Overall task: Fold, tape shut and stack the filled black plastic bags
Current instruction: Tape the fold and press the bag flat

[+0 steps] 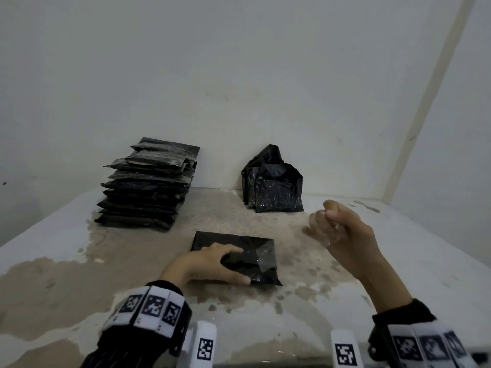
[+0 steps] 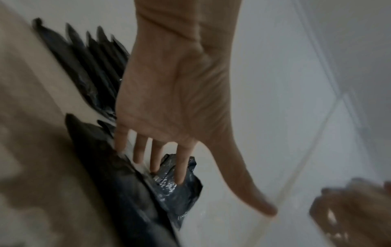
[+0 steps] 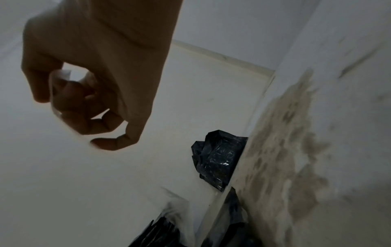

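Observation:
A folded black bag (image 1: 239, 257) lies flat at the middle of the table, with a strip of clear tape (image 1: 264, 254) across its fold. My left hand (image 1: 210, 264) presses on it, fingers (image 2: 182, 167) straight on top and thumb spread along the near edge. To the right my right hand (image 1: 337, 224) hovers above the table, curled round a piece of clear tape (image 3: 61, 75). A tall stack of folded bags (image 1: 148, 184) stands at the back left. Several loose filled bags (image 1: 273, 181) lean against the wall behind.
The table top (image 1: 106, 274) is white with worn brown patches. A white wall runs along its back edge, and a side wall (image 1: 451, 128) closes the right corner. Bare table lies between the stack and the leaning bags.

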